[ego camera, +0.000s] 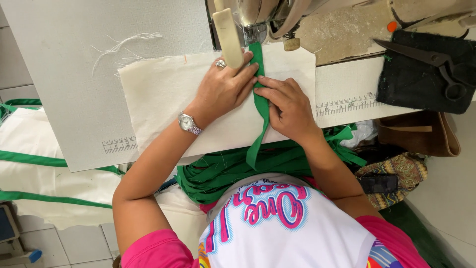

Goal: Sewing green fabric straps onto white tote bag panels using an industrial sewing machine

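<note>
Green strap point(260, 101) lies flat on the cream cloth point(163, 94), running up under the sewing machine point(263, 17); left hand point(223, 89) presses it, fingers extended and close together; right hand point(287, 106) pinches its edge, wrist bent; black scissors point(436, 64) lie well apart on the right.

Matt green cloth strap point(260, 101) lies on coarse cream canvas point(163, 89); dark metal scissors point(431, 62) rest on black felt point(411, 84).
</note>
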